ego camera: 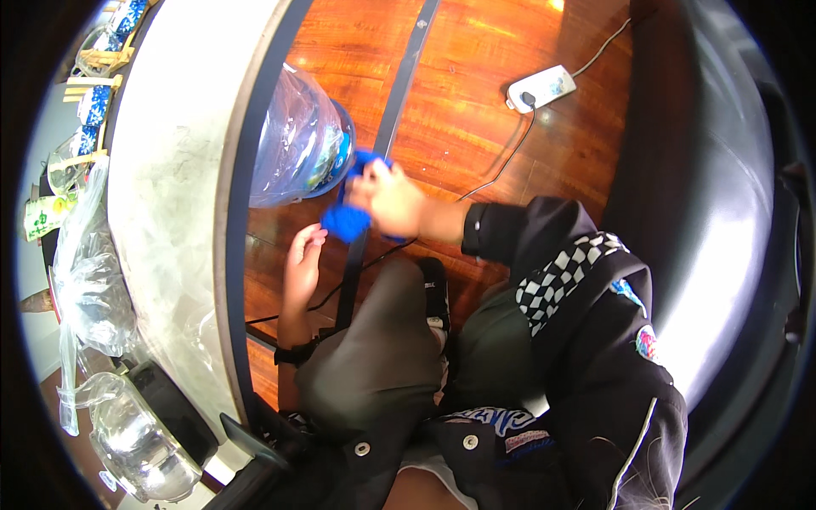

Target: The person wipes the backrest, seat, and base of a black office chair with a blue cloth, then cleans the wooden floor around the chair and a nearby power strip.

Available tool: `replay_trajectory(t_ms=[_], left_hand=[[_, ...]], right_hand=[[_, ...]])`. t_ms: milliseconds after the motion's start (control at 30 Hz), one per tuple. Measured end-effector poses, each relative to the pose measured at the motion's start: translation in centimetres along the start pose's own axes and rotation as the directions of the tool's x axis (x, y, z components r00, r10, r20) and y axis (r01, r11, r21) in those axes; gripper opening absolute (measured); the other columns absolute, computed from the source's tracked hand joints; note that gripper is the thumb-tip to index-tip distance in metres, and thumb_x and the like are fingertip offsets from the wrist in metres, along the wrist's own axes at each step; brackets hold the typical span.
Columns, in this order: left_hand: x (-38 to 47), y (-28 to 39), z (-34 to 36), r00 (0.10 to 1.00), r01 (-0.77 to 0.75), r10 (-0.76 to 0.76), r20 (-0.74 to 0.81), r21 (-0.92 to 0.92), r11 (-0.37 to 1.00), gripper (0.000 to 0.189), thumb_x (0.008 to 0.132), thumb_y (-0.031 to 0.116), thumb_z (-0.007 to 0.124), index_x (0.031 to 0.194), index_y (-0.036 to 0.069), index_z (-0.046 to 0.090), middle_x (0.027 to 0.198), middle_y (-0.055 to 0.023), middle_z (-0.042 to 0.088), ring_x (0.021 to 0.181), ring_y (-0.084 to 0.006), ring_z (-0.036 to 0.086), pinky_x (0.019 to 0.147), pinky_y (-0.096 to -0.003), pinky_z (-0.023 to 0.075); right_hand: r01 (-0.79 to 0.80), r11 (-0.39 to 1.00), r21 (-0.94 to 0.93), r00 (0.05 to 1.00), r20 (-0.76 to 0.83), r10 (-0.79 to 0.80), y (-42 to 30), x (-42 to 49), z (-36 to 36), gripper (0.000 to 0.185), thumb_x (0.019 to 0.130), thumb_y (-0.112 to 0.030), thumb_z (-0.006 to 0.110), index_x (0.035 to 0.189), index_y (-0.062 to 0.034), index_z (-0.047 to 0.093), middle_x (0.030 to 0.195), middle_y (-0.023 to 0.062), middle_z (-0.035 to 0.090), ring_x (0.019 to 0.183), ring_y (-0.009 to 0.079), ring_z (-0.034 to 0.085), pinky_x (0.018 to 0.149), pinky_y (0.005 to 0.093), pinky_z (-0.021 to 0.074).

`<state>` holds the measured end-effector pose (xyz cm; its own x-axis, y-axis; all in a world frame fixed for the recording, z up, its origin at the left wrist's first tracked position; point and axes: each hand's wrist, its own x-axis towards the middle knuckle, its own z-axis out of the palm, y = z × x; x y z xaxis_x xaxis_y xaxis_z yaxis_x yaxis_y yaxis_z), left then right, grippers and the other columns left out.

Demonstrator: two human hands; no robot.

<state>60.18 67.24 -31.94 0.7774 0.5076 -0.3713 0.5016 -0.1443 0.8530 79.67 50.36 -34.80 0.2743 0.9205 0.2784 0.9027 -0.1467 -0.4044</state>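
My right hand [392, 197] grips a bright blue cloth [346, 221], blurred by motion, part of which hangs below the fingers. Just left of the cloth is my left hand [305, 255], its fingers raised near the cloth's lower edge; whether they touch it I cannot tell. A large clear plastic water bottle [299, 137] with a bluish end, in a thin plastic wrap, shows beyond the hands, partly hidden under the table. The cloth is close to the bottle's end and over a dark metal bar [398, 89] near the wooden floor [472, 38].
The pale tabletop [169, 210] runs along the left, holding a tied plastic bag [95, 287], a glass pot [143, 440] and cups on wooden racks. A white power strip [542, 88] with a black plug and cable lies on the floor. A black leather sofa [714, 210] stands right.
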Motion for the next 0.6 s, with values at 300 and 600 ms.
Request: replay_trajectory(t_ms=[300,600], left_hand=[[-1.0,2.1,0.6,0.991,-0.129,0.126,0.047,0.08,0.988,0.028,0.101,0.01,0.049,0.126,-0.001,0.054,0.111,-0.0094,0.065,0.106,-0.015,0.058,0.098,-0.0283,0.0427],[0.8,4.5,4.5,0.944,-0.329,0.324,0.066,0.248,0.911,0.045,0.096,0.009,0.054,0.14,0.002,0.044,0.134,-0.0157,0.052,0.123,-0.0226,0.05,0.107,-0.034,0.0373]], right_hand=[[-0.376,0.925,0.058,0.872,-0.316,0.374,11.2,6.0,-2.1,0.021,0.083,-0.017,0.057,0.102,-0.0104,0.064,0.115,0.0101,0.059,0.111,0.0383,0.047,0.085,0.0563,0.0445],[0.148,0.97,-0.191,0.945,-0.261,-0.196,1.0,0.2,1.1,0.006,0.071,-0.014,0.059,0.068,-0.0114,0.055,0.073,0.0031,0.052,0.076,0.0241,0.049,0.069,0.0348,0.0487]])
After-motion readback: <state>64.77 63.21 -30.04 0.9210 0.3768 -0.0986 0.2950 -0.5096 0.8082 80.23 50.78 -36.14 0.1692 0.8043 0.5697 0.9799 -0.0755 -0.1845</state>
